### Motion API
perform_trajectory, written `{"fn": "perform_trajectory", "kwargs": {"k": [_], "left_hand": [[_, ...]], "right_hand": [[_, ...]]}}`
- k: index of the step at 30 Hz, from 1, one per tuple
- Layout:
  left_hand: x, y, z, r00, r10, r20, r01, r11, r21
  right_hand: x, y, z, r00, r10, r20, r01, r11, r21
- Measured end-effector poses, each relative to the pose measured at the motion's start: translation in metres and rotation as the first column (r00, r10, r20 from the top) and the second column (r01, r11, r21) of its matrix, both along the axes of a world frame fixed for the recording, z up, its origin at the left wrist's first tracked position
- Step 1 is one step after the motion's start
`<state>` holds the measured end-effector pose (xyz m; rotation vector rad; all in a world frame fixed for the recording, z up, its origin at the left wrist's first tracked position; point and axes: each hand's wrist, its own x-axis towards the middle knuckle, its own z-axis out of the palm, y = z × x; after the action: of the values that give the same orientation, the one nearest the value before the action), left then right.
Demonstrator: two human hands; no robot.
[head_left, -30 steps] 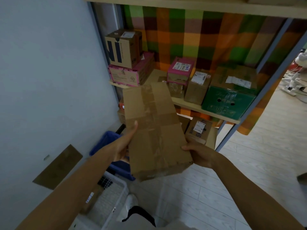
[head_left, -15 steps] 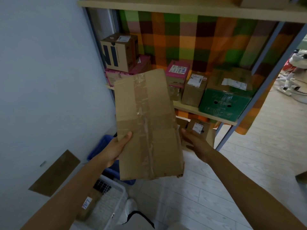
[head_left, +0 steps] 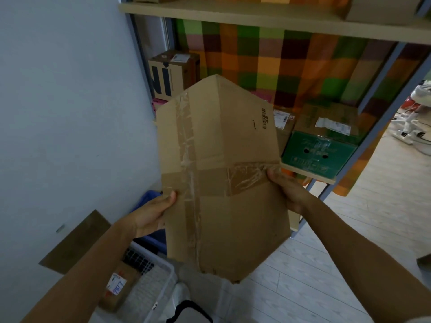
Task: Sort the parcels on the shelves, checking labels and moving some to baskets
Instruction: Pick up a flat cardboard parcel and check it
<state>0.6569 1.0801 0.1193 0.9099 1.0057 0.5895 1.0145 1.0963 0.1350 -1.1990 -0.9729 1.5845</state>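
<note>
Box (head_left: 221, 173) is mid-frame, held up in the air betw. both hands, in front of the shelf (head_left: 310, 177) & above the white basket (head_left: 161, 278). L hand (head_left: 151, 213) grips its left edge, lower left of centre: thumb on the front face beside the vertical tape strip, other fingers behind the card, out of sight. R hand (head_left: 288, 190) grips the right edge a bit higher, thumb tip on the crinkled tape band crossing the box; its other fingers are hidden behind too. Most of the box's length sits above the hands, a shorter part below.

Long axis runs near vertical in frame, leaning slightly left at the top. One long edge faces the camera, so 2 faces show: the left one w/ the tape strip down it, the right one w/ small black print near its upper right. Top end points to upper centre, at the plaid curtain (head_left: 279, 54). Bottom end points down at the floor (head_left: 349, 229), its corner ragged.

On the shelf behind: NI box (head_left: 172, 75) upper left, green box (head_left: 319, 152) right of centre. Lower left, a labelled parcel (head_left: 116, 285) lies in the white basket. Blue basket (head_left: 150, 195) shows just behind the L hand.
</note>
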Motion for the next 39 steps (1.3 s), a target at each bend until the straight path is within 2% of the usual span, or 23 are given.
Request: {"fn": "perform_trajectory", "kwargs": {"k": [2,4,5,6,8,11,18,21,25,29,32,35,37,39], "left_hand": [[0.006,0.003,0.002,0.979,0.127,-0.162,-0.116,0.991,0.073],[0.017,0.006,0.003,0.87,0.393,-0.298,-0.327,0.912,0.249],[0.022,0.006,0.004,0.81,0.497,-0.311,-0.389,0.853,0.349],[0.032,0.005,0.009,0.793,0.541,-0.281,-0.404,0.811,0.423],[0.05,0.001,0.02,0.854,0.486,-0.183,-0.39,0.833,0.394],[0.062,0.004,0.019,0.908,0.356,-0.223,-0.269,0.9,0.343],[0.043,0.017,0.013,0.865,0.484,-0.131,-0.442,0.86,0.255],[0.029,0.017,0.016,0.889,0.451,-0.085,-0.429,0.882,0.195],[0.019,0.01,0.026,0.937,0.348,-0.001,-0.345,0.928,0.142],[0.014,0.006,0.025,0.961,0.27,0.06,-0.275,0.957,0.089],[0.014,0.008,0.02,0.948,0.318,0.032,-0.319,0.942,0.099],[0.01,0.013,0.007,0.91,0.407,-0.078,-0.389,0.904,0.175],[0.016,0.012,0.002,0.848,0.494,-0.193,-0.464,0.867,0.18],[0.03,0.008,0.006,0.782,0.585,-0.216,-0.523,0.804,0.284]], "right_hand": [[-0.003,0.0,-0.001,0.995,-0.081,0.052,0.082,0.996,-0.017],[-0.008,-0.002,-0.002,0.981,-0.171,0.092,0.175,0.984,-0.032],[-0.011,-0.002,-0.004,0.972,-0.206,0.118,0.211,0.977,-0.035],[-0.015,-0.002,-0.004,0.961,-0.235,0.146,0.241,0.97,-0.029],[-0.025,-0.004,-0.004,0.946,-0.266,0.183,0.271,0.963,0.003],[-0.041,-0.005,-0.005,0.941,-0.279,0.191,0.278,0.96,0.033],[-0.048,-0.004,0.02,0.941,-0.256,0.222,0.238,0.965,0.107],[-0.035,0.001,0.023,0.929,-0.252,0.272,0.218,0.964,0.149],[-0.017,0.007,0.024,0.967,-0.088,0.24,0.068,0.993,0.093],[-0.001,0.012,0.017,0.993,0.084,0.077,-0.079,0.995,-0.065],[-0.001,0.015,0.016,0.993,0.117,-0.032,-0.12,0.984,-0.13],[-0.016,0.011,0.022,0.997,0.069,0.02,-0.066,0.989,-0.133],[-0.025,0.007,0.021,0.997,0.019,0.073,-0.009,0.992,-0.124],[-0.034,0.005,0.021,0.992,-0.014,0.123,0.031,0.99,-0.137]]}}
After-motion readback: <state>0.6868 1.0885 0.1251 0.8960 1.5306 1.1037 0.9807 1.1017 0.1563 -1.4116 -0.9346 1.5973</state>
